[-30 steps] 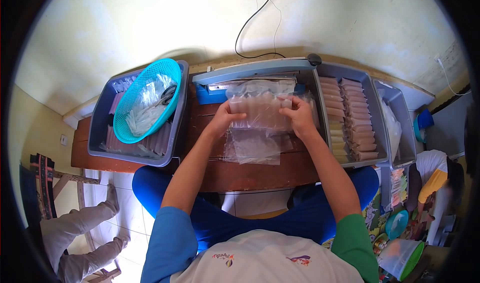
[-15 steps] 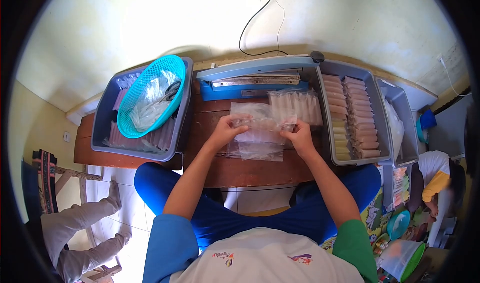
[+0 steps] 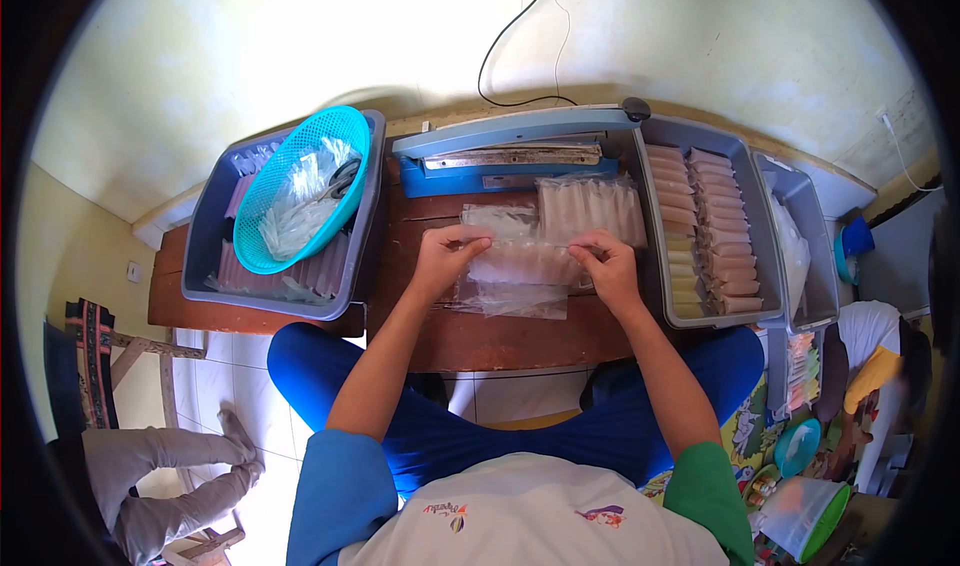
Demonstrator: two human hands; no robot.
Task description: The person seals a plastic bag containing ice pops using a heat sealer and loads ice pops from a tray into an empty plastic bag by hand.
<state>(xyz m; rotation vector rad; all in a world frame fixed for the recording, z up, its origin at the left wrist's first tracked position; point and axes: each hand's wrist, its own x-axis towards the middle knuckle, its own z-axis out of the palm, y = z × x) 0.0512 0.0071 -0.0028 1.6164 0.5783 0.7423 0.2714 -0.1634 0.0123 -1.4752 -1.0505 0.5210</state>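
While both hands point(image 3: 441, 263) point(image 3: 612, 268) pinch a bag point(image 3: 530, 264), shirt lettering point(image 3: 440, 509), illegible

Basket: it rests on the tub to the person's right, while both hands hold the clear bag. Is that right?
Not quite: the head view shows the basket resting on the tub to the person's left. The left hand and right hand do hold the clear bag.

a clear bag point(image 3: 532, 245) holds pale pink tubes point(image 3: 525, 265) side by side.
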